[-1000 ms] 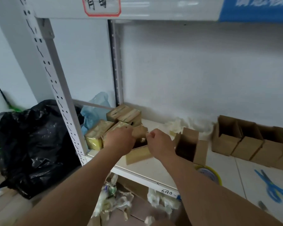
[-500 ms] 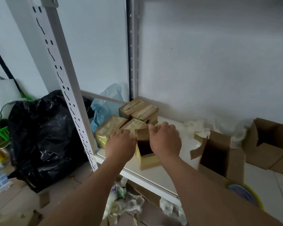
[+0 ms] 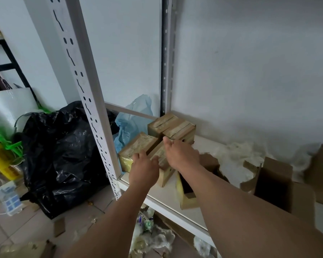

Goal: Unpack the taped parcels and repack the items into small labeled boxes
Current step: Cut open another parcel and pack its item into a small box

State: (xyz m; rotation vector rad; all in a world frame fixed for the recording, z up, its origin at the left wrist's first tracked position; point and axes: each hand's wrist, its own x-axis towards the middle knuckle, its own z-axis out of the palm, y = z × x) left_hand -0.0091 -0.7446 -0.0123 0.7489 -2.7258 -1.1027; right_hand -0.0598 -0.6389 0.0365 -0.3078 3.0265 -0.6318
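Reaching forward over the white shelf, both bare arms. Left hand with fingers loosely spread, hovering at the near taped parcel, gripping nothing visible. Right hand flat, fingers straight, stretched above that parcel toward the rear parcels, holding nothing. Just beside the right forearm, an opened small box, dark inside. Another taped parcel against the shelf post. Farther right, an open box; left, on the floor, a black bag.
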